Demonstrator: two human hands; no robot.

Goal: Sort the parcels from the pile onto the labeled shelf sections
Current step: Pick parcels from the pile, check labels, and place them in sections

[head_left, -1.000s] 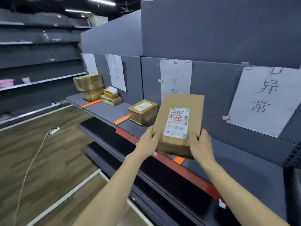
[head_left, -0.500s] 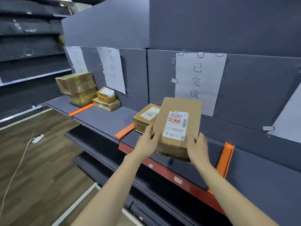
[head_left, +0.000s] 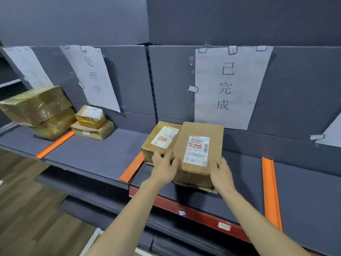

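- The person holds a brown cardboard parcel with both hands, one on each side.
- The left hand has its fingers curled on the parcel's left edge. The right hand grips the right edge the same way.
- The parcel is low over the grey shelf, in the part between two orange dividers. I cannot tell if its bottom touches the shelf yet.
- The paper sign behind this part reads 已完成. The red stamp on the parcel's label seems to match it, so I think this is the right spot.
- Another stamped parcel already sits here, just beside the held one.
- Further left, under a second sign, two small parcels are stacked, and two big taped boxes stand past them.
- The pile is out of sight, so I cannot tell how many are left.
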